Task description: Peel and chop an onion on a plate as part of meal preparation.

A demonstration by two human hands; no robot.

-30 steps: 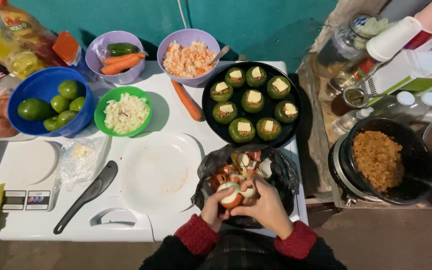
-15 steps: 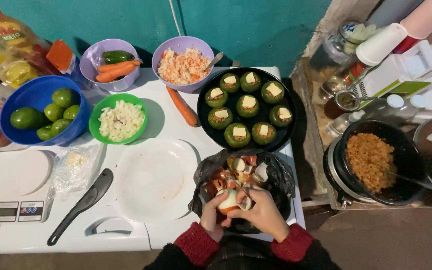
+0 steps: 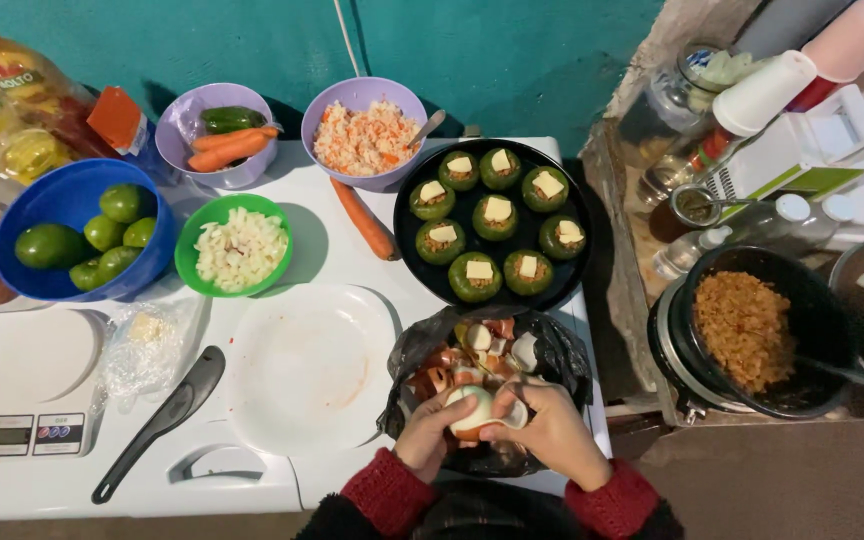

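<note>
Left hand (image 3: 430,436) cradles pale round onion (image 3: 474,408); right hand (image 3: 550,432) fingertips pinch loose skin. Peel over black plastic scrap bag (image 3: 414,350), thin layers only.

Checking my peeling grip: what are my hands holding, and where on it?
A pale peeled onion, held between the left hand and right hand, fingertips on its sides, over the black scrap bag.

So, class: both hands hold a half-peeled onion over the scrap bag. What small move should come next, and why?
Probably pull the loose skin free and drop it into the black bag. The left hand and right hand grip the pale onion right above the bag, which already holds peelings.
</note>
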